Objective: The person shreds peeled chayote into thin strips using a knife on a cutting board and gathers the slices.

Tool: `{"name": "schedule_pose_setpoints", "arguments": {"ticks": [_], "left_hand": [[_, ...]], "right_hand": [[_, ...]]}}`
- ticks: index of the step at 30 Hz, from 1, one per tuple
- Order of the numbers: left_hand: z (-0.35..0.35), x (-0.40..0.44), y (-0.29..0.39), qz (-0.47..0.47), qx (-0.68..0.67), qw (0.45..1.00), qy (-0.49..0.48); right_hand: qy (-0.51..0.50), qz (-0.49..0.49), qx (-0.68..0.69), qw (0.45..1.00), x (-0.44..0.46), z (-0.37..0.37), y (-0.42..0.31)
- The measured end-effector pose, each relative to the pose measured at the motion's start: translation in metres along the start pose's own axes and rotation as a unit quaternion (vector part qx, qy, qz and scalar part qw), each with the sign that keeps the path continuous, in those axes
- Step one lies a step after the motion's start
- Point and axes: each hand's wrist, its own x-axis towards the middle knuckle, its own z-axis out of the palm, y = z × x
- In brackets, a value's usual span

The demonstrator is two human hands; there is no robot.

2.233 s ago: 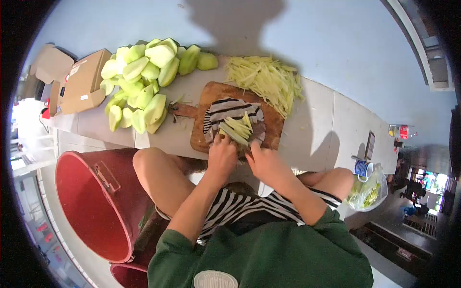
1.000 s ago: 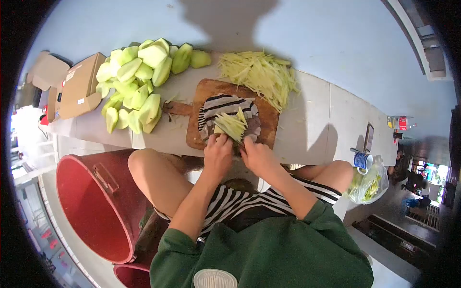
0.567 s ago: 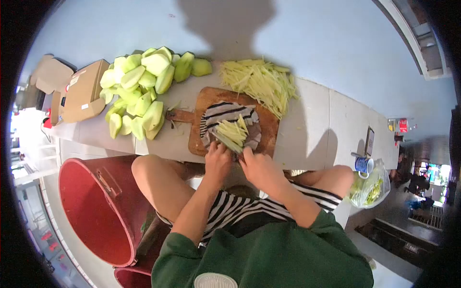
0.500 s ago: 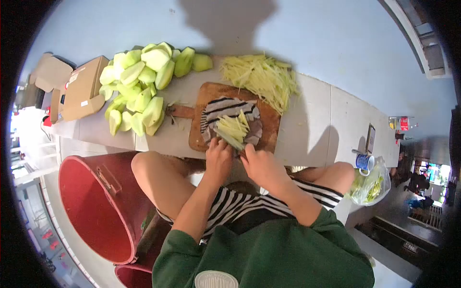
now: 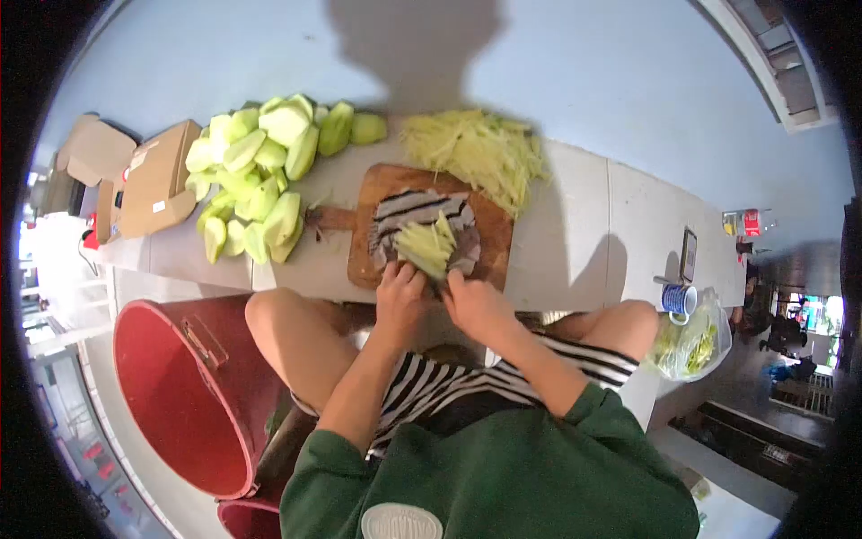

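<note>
A wooden cutting board (image 5: 371,256) with a handle lies before me, and a grey cloth with dark stripes (image 5: 420,205) is spread on it. Cut pale-green strips (image 5: 429,241) rest on the cloth. At the board's near edge, my left hand (image 5: 400,292) is closed on a pale-green fruit piece (image 5: 431,267), mostly hidden by the fingers and strips. My right hand (image 5: 471,305) is closed just beside it; what it grips is hidden. A heap of shredded strips (image 5: 480,157) lies behind the board's far right corner. Peeled pale-green fruit pieces (image 5: 256,171) are piled to the left.
An opened cardboard box (image 5: 160,180) stands at the far left of the table (image 5: 575,234). Big red tubs (image 5: 184,395) are below on the left. To the right are a blue-and-white mug (image 5: 678,301), a phone (image 5: 689,256), a plastic bag of greens (image 5: 696,346) and a bottle (image 5: 750,222).
Both hands stay close together at the board's near edge, with small shifts. The greyish-green strip between them shows less now. The whole view has shifted slightly.
</note>
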Motion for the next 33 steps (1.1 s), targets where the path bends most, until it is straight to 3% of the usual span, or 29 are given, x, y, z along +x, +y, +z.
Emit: {"name": "schedule_pose_setpoints", "arguments": {"ticks": [7,10,13,33], "left_hand": [[-0.008,0.010,-0.002,0.051,-0.025,0.998,0.032],[-0.010,0.004,0.001,0.005,-0.033,0.999,-0.017],[-0.005,0.006,-0.002,0.020,-0.048,0.999,0.012],[0.003,-0.003,-0.011,0.027,-0.027,0.998,0.042]], "right_hand": [[0.016,-0.006,-0.018,1.000,-0.016,-0.024,-0.019],[0.012,-0.004,-0.009,1.000,-0.020,-0.021,-0.019],[0.057,-0.019,0.010,0.998,-0.004,-0.004,-0.005],[-0.022,0.001,-0.002,1.000,-0.015,-0.034,-0.030]]}}
